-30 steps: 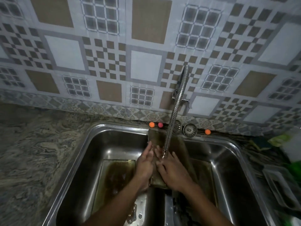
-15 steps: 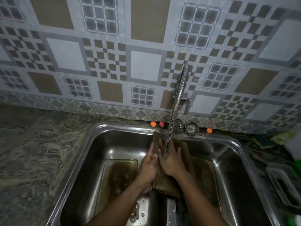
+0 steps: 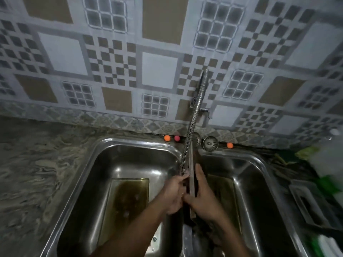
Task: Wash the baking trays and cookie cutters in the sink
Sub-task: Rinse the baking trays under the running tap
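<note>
A dark, stained baking tray [image 3: 191,165] stands on edge over the divider of the steel double sink [image 3: 130,140], seen edge-on under the tip of the flexible metal faucet hose [image 3: 194,112]. My left hand [image 3: 173,194] grips the tray's left side with curled fingers. Against the tray's right face my right hand [image 3: 203,193] lies flat, its fingers pointing up. A second tray [image 3: 130,197] lies flat in the left basin, holding brownish water. A third tray [image 3: 223,190] rests in the right basin, partly hidden by my right arm.
Two round metal strainers [image 3: 210,143] and three small orange and pink balls [image 3: 167,138] sit on the sink's back ledge. Marbled stone counter [image 3: 37,173] stretches left. On the right counter stand a clear rectangular container [image 3: 308,204] and blurred green and white items [image 3: 326,164].
The tray has gone from leaning face-up under my palms to standing on edge between my hands. My right hand slid to its right face; the view shifted slightly.
</note>
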`<action>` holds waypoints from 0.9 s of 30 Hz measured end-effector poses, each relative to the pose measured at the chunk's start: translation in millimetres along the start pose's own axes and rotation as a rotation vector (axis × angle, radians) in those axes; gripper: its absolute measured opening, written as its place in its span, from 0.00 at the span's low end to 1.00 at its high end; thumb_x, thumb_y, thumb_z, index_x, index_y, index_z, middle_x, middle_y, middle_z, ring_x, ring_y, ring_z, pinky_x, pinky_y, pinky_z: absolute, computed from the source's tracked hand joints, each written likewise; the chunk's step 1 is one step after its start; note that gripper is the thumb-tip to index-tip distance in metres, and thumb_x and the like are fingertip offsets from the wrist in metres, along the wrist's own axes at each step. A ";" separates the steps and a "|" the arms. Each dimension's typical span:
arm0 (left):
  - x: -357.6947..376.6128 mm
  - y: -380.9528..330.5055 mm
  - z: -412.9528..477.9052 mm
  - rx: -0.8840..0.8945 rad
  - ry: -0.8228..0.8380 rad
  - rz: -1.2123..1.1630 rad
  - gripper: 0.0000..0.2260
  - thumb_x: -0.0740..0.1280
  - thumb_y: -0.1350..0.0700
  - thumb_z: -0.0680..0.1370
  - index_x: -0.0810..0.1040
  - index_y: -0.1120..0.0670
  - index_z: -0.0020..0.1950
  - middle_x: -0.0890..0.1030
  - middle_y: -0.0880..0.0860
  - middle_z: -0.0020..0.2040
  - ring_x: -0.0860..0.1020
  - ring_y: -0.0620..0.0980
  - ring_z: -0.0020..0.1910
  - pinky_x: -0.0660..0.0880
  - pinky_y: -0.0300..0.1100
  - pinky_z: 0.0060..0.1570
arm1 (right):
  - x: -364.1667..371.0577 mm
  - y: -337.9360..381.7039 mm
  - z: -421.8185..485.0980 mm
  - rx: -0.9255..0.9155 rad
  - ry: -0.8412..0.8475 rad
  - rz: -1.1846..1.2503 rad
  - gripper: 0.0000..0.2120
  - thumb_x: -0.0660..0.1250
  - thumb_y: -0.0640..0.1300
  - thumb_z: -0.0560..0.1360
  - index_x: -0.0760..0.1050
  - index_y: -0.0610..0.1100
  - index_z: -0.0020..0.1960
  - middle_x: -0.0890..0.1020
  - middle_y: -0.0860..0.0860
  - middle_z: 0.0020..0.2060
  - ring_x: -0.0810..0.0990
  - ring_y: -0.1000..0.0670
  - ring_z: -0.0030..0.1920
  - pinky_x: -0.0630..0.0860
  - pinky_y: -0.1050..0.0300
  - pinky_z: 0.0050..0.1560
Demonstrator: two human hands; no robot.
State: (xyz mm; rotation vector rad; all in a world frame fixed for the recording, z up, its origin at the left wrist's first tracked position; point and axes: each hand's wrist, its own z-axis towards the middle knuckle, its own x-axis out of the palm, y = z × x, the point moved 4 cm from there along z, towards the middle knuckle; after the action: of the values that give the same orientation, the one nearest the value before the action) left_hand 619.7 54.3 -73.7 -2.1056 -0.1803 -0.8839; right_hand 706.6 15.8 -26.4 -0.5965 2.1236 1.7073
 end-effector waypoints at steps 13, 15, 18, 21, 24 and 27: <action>-38.0 -8.6 -13.7 0.396 -0.341 1.006 0.20 0.76 0.43 0.69 0.72 0.26 0.55 0.61 0.43 0.73 0.59 0.45 0.72 0.60 0.47 0.73 | -66.6 -9.7 -18.1 0.062 -0.270 0.441 0.32 0.56 0.25 0.77 0.69 0.55 0.70 0.83 0.59 0.55 0.83 0.57 0.52 0.79 0.65 0.43; -46.4 -13.6 -18.8 0.324 -0.353 0.749 0.24 0.79 0.53 0.69 0.74 0.34 0.59 0.65 0.46 0.72 0.68 0.45 0.69 0.69 0.47 0.70 | -57.5 -12.7 -16.7 0.101 -0.216 0.520 0.29 0.58 0.27 0.78 0.69 0.54 0.71 0.82 0.54 0.58 0.83 0.56 0.54 0.79 0.65 0.43; -59.5 -17.7 -23.1 0.231 -0.304 0.488 0.26 0.77 0.63 0.71 0.77 0.43 0.65 0.80 0.53 0.62 0.82 0.48 0.56 0.80 0.49 0.57 | -39.7 -27.3 -11.9 0.116 -0.129 0.518 0.26 0.63 0.32 0.78 0.67 0.53 0.72 0.80 0.50 0.62 0.81 0.55 0.57 0.79 0.64 0.47; -67.0 -24.5 -27.5 0.208 -0.318 0.474 0.28 0.73 0.69 0.73 0.76 0.44 0.67 0.84 0.53 0.56 0.84 0.48 0.52 0.81 0.50 0.53 | -27.3 -44.5 0.5 0.058 -0.110 -0.035 0.27 0.64 0.40 0.79 0.61 0.57 0.73 0.71 0.49 0.71 0.71 0.52 0.70 0.71 0.57 0.66; -67.9 -24.4 -25.0 0.213 -0.331 0.546 0.32 0.72 0.69 0.73 0.72 0.41 0.70 0.83 0.51 0.57 0.83 0.44 0.51 0.81 0.40 0.48 | 0.6 -41.4 5.8 -0.112 -0.175 -0.841 0.26 0.61 0.43 0.78 0.63 0.50 0.76 0.57 0.46 0.78 0.53 0.44 0.78 0.49 0.39 0.76; -66.0 -18.8 -21.3 0.238 -0.305 0.614 0.35 0.73 0.68 0.72 0.68 0.41 0.73 0.80 0.50 0.62 0.81 0.43 0.57 0.79 0.39 0.54 | 30.6 -24.9 9.5 -0.268 -0.055 -0.782 0.26 0.56 0.45 0.80 0.59 0.46 0.77 0.56 0.47 0.78 0.54 0.43 0.78 0.49 0.43 0.77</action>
State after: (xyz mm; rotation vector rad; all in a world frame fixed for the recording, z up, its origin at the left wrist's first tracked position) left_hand 551.7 62.0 -95.6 -1.8913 0.1913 -0.1673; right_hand 693.8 17.3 -64.9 -1.2347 1.3347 1.5007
